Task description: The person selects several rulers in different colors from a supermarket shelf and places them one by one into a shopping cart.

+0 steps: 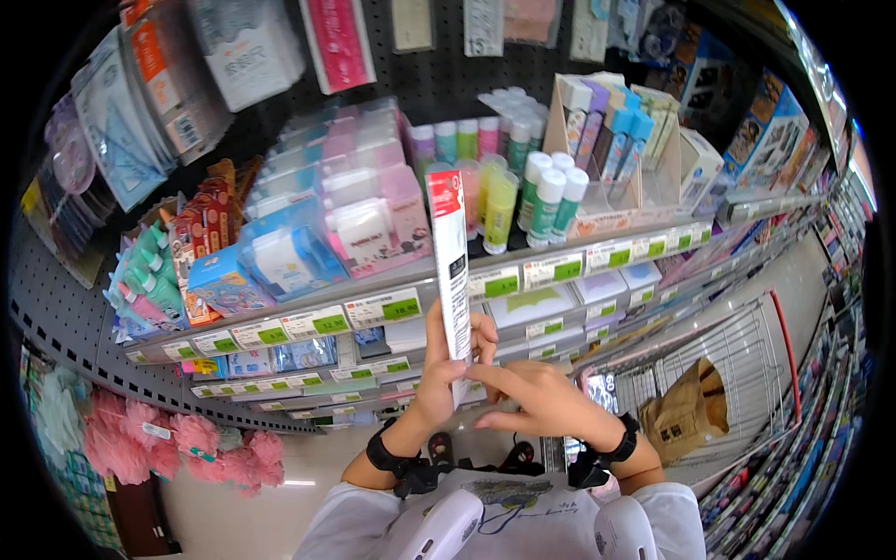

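Observation:
Upright in front of me stands a long, thin white package with a red top end (451, 259), its narrow side turned to me and covered in small print. My left hand (439, 378) is shut on its lower part, with the thumb on the near side and fingers curling round behind. The index finger of my right hand (535, 395) reaches to the package's lower edge and touches it; the thumb is spread apart below. What the package contains cannot be seen. Just beyond it, glue sticks with yellow and green barrels (500, 217) stand on the shelf.
The shelf edge (280, 329) carries price tags. Pink boxes (378, 224), small green bottles (157, 280) and a divided display box (654, 185) stand on it. Pink bath puffs (147, 437) hang at left. A wire shopping cart (752, 364) with a brown paper bag (689, 409) stands at right.

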Demonstrator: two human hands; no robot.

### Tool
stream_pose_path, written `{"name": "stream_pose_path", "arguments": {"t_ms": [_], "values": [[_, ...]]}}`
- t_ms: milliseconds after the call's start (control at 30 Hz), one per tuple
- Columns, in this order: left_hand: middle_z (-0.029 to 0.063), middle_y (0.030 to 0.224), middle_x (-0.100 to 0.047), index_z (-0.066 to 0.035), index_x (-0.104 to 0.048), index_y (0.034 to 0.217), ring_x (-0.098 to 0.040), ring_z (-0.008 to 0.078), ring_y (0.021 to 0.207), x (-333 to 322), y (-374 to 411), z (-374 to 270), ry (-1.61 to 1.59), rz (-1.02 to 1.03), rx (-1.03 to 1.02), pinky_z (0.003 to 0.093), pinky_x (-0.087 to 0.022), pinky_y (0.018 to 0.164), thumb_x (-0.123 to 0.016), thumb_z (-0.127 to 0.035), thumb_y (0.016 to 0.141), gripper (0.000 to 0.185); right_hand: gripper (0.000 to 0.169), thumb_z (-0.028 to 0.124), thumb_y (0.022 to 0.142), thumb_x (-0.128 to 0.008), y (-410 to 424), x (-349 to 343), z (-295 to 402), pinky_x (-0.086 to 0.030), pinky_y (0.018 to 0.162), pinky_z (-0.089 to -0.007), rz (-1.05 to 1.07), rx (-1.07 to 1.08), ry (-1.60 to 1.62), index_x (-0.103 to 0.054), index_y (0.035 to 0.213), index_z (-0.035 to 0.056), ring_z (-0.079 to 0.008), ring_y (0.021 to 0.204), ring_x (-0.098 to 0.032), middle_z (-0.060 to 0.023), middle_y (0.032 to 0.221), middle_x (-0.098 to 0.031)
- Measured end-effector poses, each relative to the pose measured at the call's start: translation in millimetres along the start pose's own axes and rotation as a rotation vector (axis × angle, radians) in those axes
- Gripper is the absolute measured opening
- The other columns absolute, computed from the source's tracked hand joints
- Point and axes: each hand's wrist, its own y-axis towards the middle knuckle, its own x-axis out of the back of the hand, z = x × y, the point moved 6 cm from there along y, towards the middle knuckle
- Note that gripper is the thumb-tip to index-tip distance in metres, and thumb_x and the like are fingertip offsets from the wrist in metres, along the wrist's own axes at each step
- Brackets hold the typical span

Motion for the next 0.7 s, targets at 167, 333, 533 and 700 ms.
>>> {"name": "stream_pose_path", "arguments": {"t_ms": [167, 333, 533, 700], "values": [[0.0183, 0.086, -0.049, 0.004, -0.038, 0.112, -0.046, 0.0169, 0.062, -17.4, -5.4, 31.7, -0.159, 0.169, 0.166, 0.0265, -0.038, 0.054, -0.043, -0.033, 0.065, 0.06, 0.037, 0.015, 0.072, -0.062, -53.6, 24.7, -21.1, -0.046, 0.059, -0.0297, -0.021, -0.192, 0.325, -0.051, 0.107, 0.0069, -0.0217, 0.064, -0.058, -0.0095, 0.071, -0.059], [0.024, 0.09, -0.05, 0.004, -0.037, 0.115, -0.047, 0.0175, 0.06, -34.2, -13.5, 65.1, -0.197, 0.324, 0.312, 0.0265, -0.039, 0.055, -0.041, -0.036, 0.068, 0.061, 0.031, 0.006, 0.074, -0.058, -121.5, 44.9, -55.7, -0.043, 0.062, -0.0241, -0.309, -0.372, 0.386, -0.051, 0.104, -0.0008, -0.0123, 0.064, -0.054, -0.0067, 0.07, -0.058], [0.0181, 0.089, -0.052, -0.005, -0.024, 0.125, -0.044, 0.0119, 0.061, -61.3, -23.2, 108.1, -0.052, 0.473, 0.545, 0.0228, -0.037, 0.061, -0.046, -0.034, 0.069, 0.067, 0.028, 0.011, 0.079, -0.054, -186.4, 45.7, -78.5, -0.043, 0.062, -0.0237, -0.608, -0.572, 0.617, -0.049, 0.103, -0.0018, -0.0115, 0.067, -0.054, -0.007, 0.072, -0.057], [0.0139, 0.095, -0.05, -0.007, -0.023, 0.126, -0.041, 0.0105, 0.067, -77.9, -33.6, 152.6, 0.201, 0.613, 0.72, 0.0205, -0.034, 0.064, -0.057, -0.024, 0.066, 0.071, 0.029, 0.014, 0.08, -0.053, -233.1, 38.5, -90.4, -0.042, 0.063, -0.0237, -0.75, -0.646, 0.727, -0.048, 0.104, -0.0015, -0.0121, 0.068, -0.053, -0.007, 0.071, -0.056]]}}
